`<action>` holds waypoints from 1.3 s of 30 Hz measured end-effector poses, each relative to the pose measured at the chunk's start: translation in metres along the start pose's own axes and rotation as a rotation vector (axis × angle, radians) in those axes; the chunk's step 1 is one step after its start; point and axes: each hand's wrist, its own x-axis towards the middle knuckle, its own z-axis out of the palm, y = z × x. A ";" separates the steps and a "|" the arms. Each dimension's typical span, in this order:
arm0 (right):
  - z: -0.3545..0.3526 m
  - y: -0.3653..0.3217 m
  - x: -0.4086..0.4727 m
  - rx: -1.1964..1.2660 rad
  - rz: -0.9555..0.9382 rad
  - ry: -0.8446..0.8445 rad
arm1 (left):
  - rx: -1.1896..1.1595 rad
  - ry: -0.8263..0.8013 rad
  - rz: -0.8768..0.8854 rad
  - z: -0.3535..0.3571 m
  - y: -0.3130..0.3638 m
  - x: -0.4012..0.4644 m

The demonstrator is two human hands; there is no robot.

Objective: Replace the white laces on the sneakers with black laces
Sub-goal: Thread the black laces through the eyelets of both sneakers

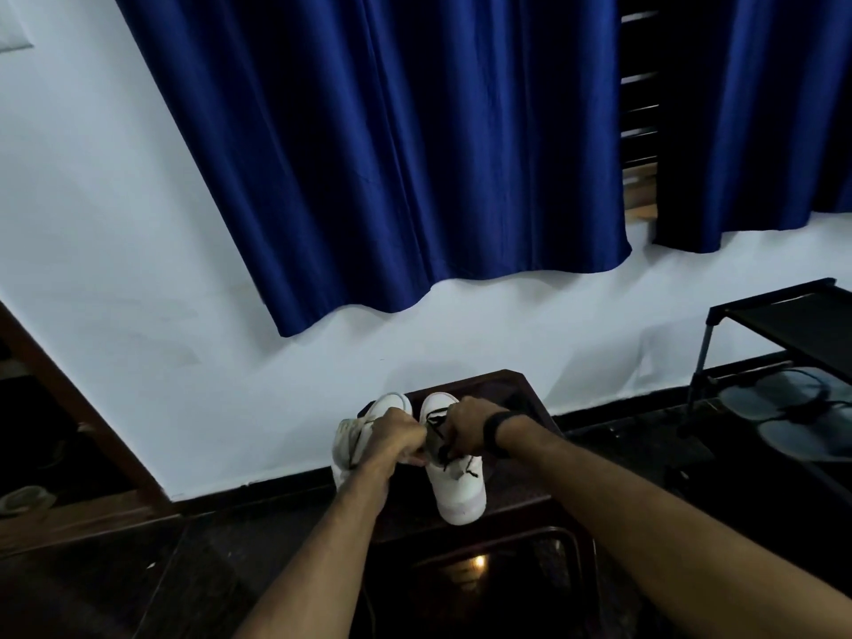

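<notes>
Both hands curled and pinching: left hand (400,436) and right hand (466,427) drawing a black lace (437,424) taut over the right sneaker (456,481), beside the left sneaker (369,435) on the bench (516,394), likely for threading eyelets.

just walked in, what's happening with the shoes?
A person is relacing a pair of white sneakers on a dark table. Both hands work at the right sneaker: the left hand and right hand each pinch the black lace, which is already partly threaded. The left sneaker sits beside it, mostly hidden behind the left hand, so its lacing can't be judged.
</notes>
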 end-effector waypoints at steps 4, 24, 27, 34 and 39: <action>0.006 -0.021 0.015 -0.125 0.063 0.038 | -0.086 -0.023 -0.024 -0.001 -0.006 0.005; -0.022 -0.021 0.015 -0.033 0.020 -0.194 | -0.432 -0.053 0.007 0.007 -0.040 0.013; -0.020 -0.010 0.010 -0.019 0.007 -0.014 | -0.460 -0.054 -0.006 0.007 -0.043 0.017; 0.007 0.028 -0.008 0.237 0.257 0.264 | -0.325 -0.067 -0.046 0.012 -0.041 0.017; 0.067 0.013 -0.040 0.323 -0.021 0.483 | -0.248 -0.083 -0.021 0.015 -0.045 0.014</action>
